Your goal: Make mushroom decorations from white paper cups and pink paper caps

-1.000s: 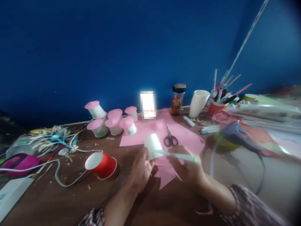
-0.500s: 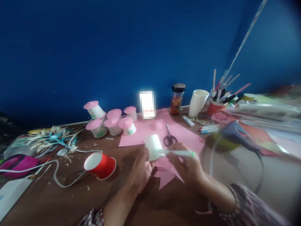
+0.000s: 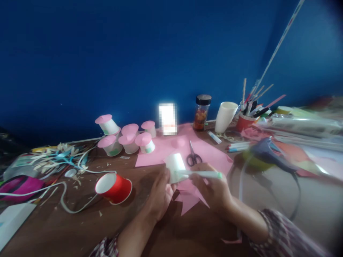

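A small white paper cup (image 3: 174,166) is gripped by my left hand (image 3: 161,194), its fingers wrapped round the lower side. My right hand (image 3: 212,188) pinches a white marker with a green end (image 3: 207,174); its tip reaches the cup's side, where a faint green patch shows. Beneath and behind the hands lies a sheet of pink paper (image 3: 160,155), with pointed pink offcuts (image 3: 190,204) nearer me. Scissors with dark handles (image 3: 193,157) rest on the sheet, just beyond my right hand. Left of my left hand, a red paper cup (image 3: 114,188) lies tipped.
Several white cups with pink paper tops (image 3: 129,138) stand at the back left. A lidded jar (image 3: 202,112), a white tumbler (image 3: 225,117) and a red pen holder (image 3: 245,122) line the back right. A glue gun (image 3: 276,153) and a white cable (image 3: 65,192) lie on the table.
Almost nothing differs. The marker's tip has shifted very slightly against the cup, while both hands stay in place.
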`<state>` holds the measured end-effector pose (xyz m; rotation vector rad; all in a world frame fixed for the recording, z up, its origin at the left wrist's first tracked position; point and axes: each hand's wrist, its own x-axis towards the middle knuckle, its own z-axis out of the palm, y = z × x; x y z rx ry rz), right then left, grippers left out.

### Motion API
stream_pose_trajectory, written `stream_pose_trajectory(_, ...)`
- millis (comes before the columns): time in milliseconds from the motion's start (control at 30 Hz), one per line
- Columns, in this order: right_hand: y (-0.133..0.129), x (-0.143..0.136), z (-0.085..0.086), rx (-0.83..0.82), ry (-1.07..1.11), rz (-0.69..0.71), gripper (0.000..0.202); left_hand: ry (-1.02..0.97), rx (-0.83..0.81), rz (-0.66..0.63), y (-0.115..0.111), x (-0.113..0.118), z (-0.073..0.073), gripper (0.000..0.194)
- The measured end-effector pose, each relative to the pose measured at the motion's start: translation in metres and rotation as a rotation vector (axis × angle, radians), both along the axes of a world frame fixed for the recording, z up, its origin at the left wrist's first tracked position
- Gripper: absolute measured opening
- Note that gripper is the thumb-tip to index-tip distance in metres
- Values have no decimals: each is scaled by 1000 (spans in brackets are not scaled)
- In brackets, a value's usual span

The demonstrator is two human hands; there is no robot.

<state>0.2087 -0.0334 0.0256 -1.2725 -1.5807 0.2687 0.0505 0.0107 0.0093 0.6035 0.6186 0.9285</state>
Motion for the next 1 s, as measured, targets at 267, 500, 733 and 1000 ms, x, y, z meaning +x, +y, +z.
stream_pose_trajectory(267,0,1,-2,3,13,-15,8,18,-3,55,1,1,2,38)
stream_pose_trajectory(500,0,0,1,-9,16,-4,7,10,13,39,0,2,1,36)
stream_pose_trajectory(733,-2,-1,4,-6,32,31,7,21,1,69,1,2,3,34)
stream_pose_trajectory(1000,-1,0,3,-3,44,29,6,54,-17,58,1,1,-1,35)
